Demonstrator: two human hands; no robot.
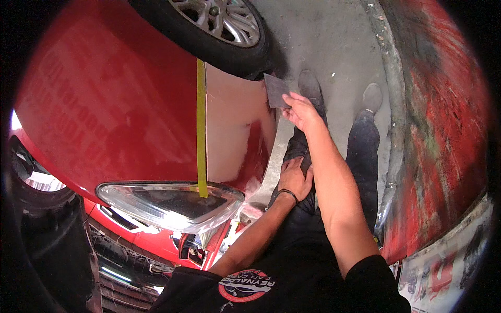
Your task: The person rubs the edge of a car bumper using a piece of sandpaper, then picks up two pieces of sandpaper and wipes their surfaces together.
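My right hand pinches a thin dark grey square sheet, perhaps sandpaper, beside the edge of a red car panel. A pale, dull patch on that panel meets glossy red paint, bordered by a yellow-green tape strip running down to the lamp. My left hand, with a dark band at the wrist, lies on my dark trouser leg, fingers apart and holding nothing.
A wheel with silver rim is at the top. Grey concrete floor lies under my shoes. A red-smeared curved surface runs along the right, beside a printed panel. More red bodywork shows at lower left.
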